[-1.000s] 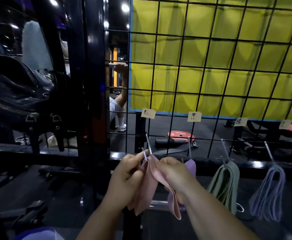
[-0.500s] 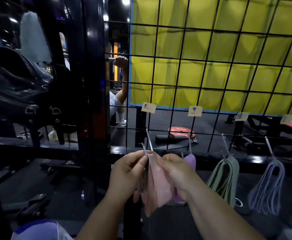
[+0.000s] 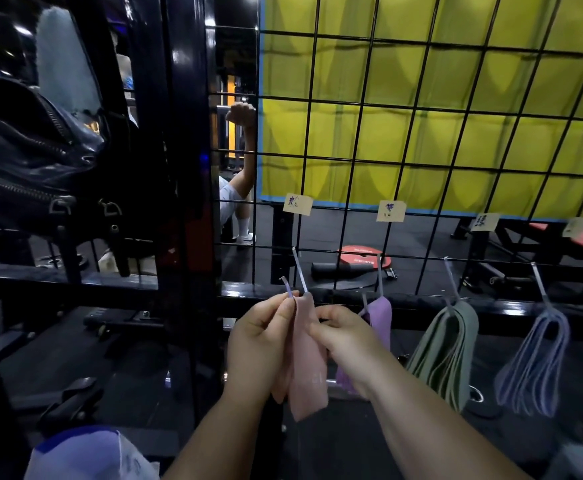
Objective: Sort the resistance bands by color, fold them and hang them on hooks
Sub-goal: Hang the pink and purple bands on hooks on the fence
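1. Since a second ago, the loose loop that trailed off the pink band (image 3: pixel 309 368) toward my right has been drawn in. The band now hangs as one flat, narrow folded strip between the hands.
2. Left hand (image 3: pixel 262 341): thumb and forefinger are curled and pinch the pink band's top corner, right at the short front prong of the hook (image 3: pixel 298 271).
3. Right hand (image 3: pixel 345 337): fingers are curled and pinch the band's right edge a little below its top.
4. The pink band's top edge touches the lower end of the hook. Whether it is actually seated on the hook, I cannot tell.
5. Just right of my right hand, a lilac band (image 3: pixel 380 317) hangs on the second hook, partly hidden by the wrist.
6. Further right, green bands (image 3: pixel 445 355) hang folded on the third hook and blue-grey bands (image 3: pixel 536 362) on the fourth, each well apart from its neighbour.
7. All the hooks sit on a black wire grid (image 3: pixel 362 133). One of four paper labels (image 3: pixel 297 204) is fixed above each hook; I cannot read the writing.
8. A black bag (image 3: pixel 30 150) sits on the rack to the left.
9. Behind the grid, a red weight plate (image 3: pixel 364 259) lies on the floor and a yellow curtain (image 3: pixel 421 81) hangs beyond it.
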